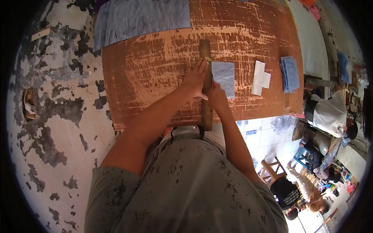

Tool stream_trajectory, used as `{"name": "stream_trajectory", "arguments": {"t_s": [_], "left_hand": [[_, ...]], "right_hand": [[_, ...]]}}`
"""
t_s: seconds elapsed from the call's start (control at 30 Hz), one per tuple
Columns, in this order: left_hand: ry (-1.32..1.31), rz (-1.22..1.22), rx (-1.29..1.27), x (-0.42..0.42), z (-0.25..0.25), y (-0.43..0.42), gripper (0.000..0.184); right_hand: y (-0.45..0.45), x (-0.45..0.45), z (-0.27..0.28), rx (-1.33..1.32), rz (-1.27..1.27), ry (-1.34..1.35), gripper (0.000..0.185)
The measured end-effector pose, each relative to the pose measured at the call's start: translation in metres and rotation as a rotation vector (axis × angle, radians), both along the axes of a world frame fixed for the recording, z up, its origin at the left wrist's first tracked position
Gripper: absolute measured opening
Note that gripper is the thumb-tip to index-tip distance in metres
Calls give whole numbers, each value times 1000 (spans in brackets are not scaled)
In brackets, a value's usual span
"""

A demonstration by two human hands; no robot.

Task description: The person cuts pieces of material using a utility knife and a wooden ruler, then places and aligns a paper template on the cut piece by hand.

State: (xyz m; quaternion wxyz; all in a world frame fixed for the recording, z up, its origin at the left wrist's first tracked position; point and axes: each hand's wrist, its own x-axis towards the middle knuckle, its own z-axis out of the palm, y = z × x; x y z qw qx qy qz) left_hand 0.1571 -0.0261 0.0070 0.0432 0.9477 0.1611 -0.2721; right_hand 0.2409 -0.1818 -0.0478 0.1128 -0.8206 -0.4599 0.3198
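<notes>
My left hand (195, 79) lies with its fingers stretched out over a long dark straightedge (206, 114), pressing on it. The straightedge runs lengthwise away from my body across the scratched brown table. In my right hand (217, 96), closed beside the straightedge's right edge, is a cutter knife (214, 83); only a bit of red and a thin dark blade show. Along that same edge a grey-blue sheet (224, 75) lies flat, its lower part next to my right hand. A small yellowish piece (209, 59) sits by my left fingertips.
A large grey sheet (143, 21) covers the table's far left. To the right lie a white pattern piece (261, 78) and a stack of blue-grey pieces (290, 75). A peeling wall (58, 136) stands at left. Several people, one in a white shirt (330, 112), and a wooden stool (273, 170) are at right.
</notes>
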Motion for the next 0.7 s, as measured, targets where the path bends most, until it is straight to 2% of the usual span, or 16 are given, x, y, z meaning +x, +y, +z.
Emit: {"name": "stream_trajectory", "arguments": {"t_s": [0.03,0.1,0.23,0.3,0.4,0.43,0.5,0.57,0.6,0.67,0.7], "left_hand": [[-18,9,-3,-1,-1,0,162],[-35,17,-4,-2,-3,-1,163],[-39,17,-7,-3,-3,0,163],[-37,12,-5,0,-1,2,163],[-58,7,-29,-4,-3,2,164],[-65,8,-40,-6,-4,0,164],[-81,12,-39,-4,-6,4,165],[-84,4,-24,-5,-9,1,166],[-86,3,-24,-4,-9,1,166],[-99,11,-28,-5,-8,1,164],[-99,14,-24,-6,-9,1,164]], "right_hand": [[-8,-9,12,-1,-1,1,41],[-24,-29,41,-61,-407,217,40],[-54,-53,71,-192,-211,148,40],[-66,-61,74,-193,-356,262,38],[-83,-62,38,-144,-421,240,36],[-81,-56,55,-145,-424,238,36],[-69,-35,86,-173,-281,238,35],[-50,-20,91,-94,-316,205,36],[-35,-9,88,-13,-349,170,36],[15,18,60,119,-228,69,37],[34,23,48,110,-331,90,37]]}}
